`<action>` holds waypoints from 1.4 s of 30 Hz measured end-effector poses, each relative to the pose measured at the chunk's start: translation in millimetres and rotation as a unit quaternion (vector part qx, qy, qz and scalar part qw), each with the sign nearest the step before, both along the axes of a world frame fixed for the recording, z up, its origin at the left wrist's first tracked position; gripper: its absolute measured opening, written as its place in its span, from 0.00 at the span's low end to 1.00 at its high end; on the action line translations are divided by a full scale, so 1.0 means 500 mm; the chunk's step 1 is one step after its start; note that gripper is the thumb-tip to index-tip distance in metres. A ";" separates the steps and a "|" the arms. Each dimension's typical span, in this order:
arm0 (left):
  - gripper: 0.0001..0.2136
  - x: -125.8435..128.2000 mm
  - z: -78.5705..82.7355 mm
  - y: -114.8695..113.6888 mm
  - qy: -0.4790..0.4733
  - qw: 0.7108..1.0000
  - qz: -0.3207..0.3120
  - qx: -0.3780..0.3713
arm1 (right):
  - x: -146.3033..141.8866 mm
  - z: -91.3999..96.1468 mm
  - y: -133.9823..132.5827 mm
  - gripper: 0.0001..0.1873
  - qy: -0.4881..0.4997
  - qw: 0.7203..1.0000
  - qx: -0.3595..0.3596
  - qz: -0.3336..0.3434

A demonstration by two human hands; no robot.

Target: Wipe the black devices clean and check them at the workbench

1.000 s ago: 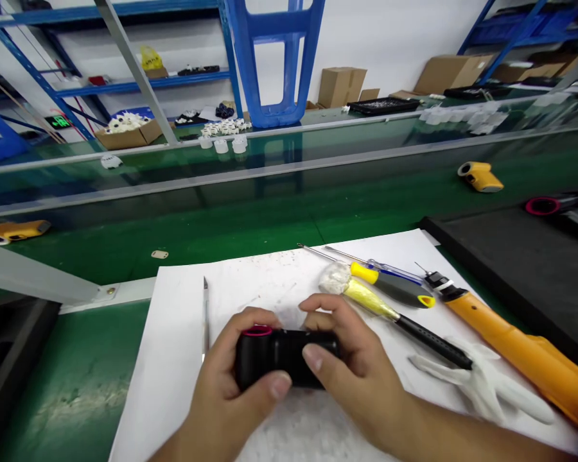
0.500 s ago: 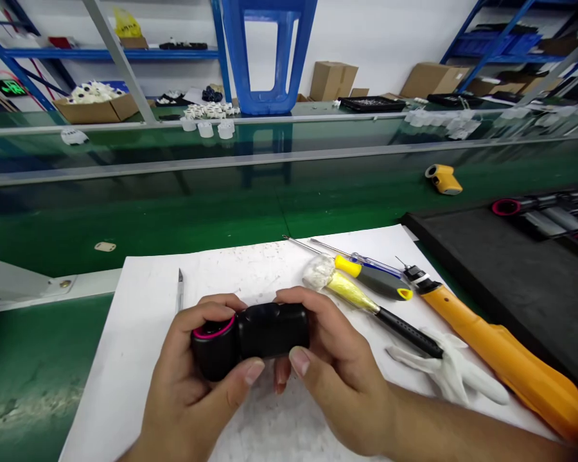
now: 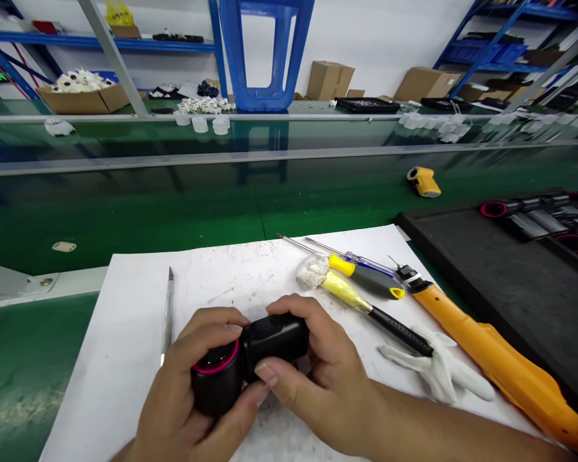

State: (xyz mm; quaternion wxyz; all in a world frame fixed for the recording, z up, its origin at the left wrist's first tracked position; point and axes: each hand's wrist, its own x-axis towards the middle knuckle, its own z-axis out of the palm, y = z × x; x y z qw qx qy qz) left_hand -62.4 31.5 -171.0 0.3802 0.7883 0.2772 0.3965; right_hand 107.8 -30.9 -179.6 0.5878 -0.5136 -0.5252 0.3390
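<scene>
Left hand [image 3: 183, 404] and right hand [image 3: 318, 378] close around a black device with a pink ring [image 3: 274, 338], craft knife [image 3: 167, 314] at nine o'clock

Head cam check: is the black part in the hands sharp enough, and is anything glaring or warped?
In the head view, the black part held by the left hand and right hand looks fairly sharp, though its dark surface hides detail; the glossy green conveyor shows reflections; the wide lens makes the blue shelf frame lean near the edge.
</scene>
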 end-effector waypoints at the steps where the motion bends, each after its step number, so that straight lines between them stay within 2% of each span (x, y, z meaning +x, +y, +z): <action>1: 0.23 0.001 -0.001 -0.001 -0.003 1.000 0.000 -0.006 | 0.001 0.000 0.000 0.18 0.004 1.000 0.001 0.009; 4: 0.22 0.005 -0.001 -0.006 -0.037 0.998 0.018 -0.057 | 0.005 -0.001 -0.001 0.21 -0.013 0.999 0.044 0.029; 6: 0.18 0.008 0.001 -0.008 -0.088 0.982 0.038 -0.160 | 0.007 -0.003 0.000 0.26 -0.032 0.995 0.087 0.040; 8: 0.17 0.010 0.004 -0.006 -0.127 0.951 0.027 -0.280 | 0.008 -0.005 0.001 0.29 -0.037 0.991 0.122 0.052; 10: 0.16 0.011 0.005 -0.002 -0.130 0.930 0.018 -0.344 | 0.009 -0.007 0.003 0.30 -0.026 0.988 0.136 0.064; 12: 0.13 0.012 0.005 0.001 -0.109 0.938 0.030 -0.329 | 0.011 -0.010 0.004 0.27 -0.003 0.990 0.122 0.068; 14: 0.11 0.010 0.002 0.001 -0.088 0.959 0.040 -0.266 | 0.013 -0.014 0.002 0.23 0.024 0.993 0.093 0.067; 17: 0.13 0.005 -0.003 0.000 -0.057 0.980 0.013 -0.190 | 0.012 -0.019 -0.004 0.17 0.101 0.991 0.032 0.076; 20: 0.16 0.002 -0.003 -0.001 -0.051 0.978 0.035 -0.200 | 0.006 -0.022 -0.010 0.15 0.195 0.976 -0.016 0.098; 23: 0.15 0.005 0.005 -0.003 -0.070 0.966 0.050 -0.244 | 0.002 -0.022 -0.010 0.15 0.237 0.965 -0.017 0.108; 26: 0.16 0.015 0.015 -0.006 -0.089 0.948 0.049 -0.302 | 0.002 -0.021 -0.010 0.15 0.239 0.965 -0.022 0.105; 28: 0.18 0.023 0.020 -0.008 -0.096 0.940 0.078 -0.319 | 0.003 -0.020 -0.012 0.14 0.234 0.967 -0.028 0.100; 31: 0.20 0.030 0.023 -0.012 -0.084 0.946 0.105 -0.294 | 0.006 -0.017 -0.013 0.14 0.212 0.974 -0.001 0.083; 36: 0.18 0.031 0.020 -0.011 -0.013 0.955 0.119 -0.272 | 0.009 -0.013 -0.007 0.24 0.145 0.986 0.064 0.058; 39: 0.17 0.021 0.013 -0.004 0.010 0.978 0.078 -0.195 | 0.009 -0.012 -0.004 0.25 0.132 0.988 0.067 0.051; 42: 0.18 0.011 0.006 0.001 0.013 0.995 0.031 -0.094 | 0.008 -0.011 -0.005 0.22 0.127 0.989 0.060 0.039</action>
